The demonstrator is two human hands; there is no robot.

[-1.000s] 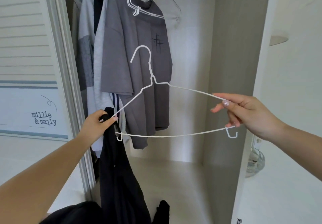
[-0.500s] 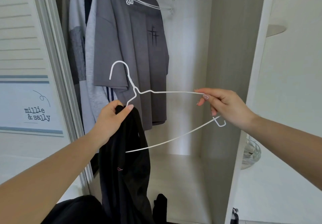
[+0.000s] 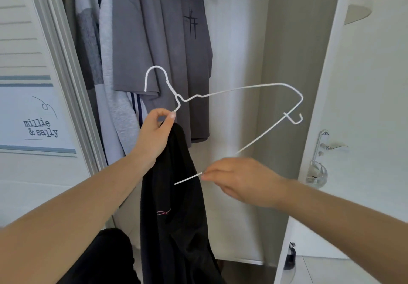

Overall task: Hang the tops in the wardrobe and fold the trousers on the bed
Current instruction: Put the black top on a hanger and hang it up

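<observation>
While left hand (image 3: 154,135) pinching black top (image 3: 176,206) and hanger (image 3: 242,88): right hand (image 3: 240,179), blurred, grip unclear.

We see the black top (image 3: 176,217) cut off by the lower edge. The right hand (image 3: 240,182), motion-blurred, hides part of the white hanger (image 3: 242,88) bar. Hung tops' (image 3: 154,40) shoulders and the rail lie beyond the upper edge.
</observation>
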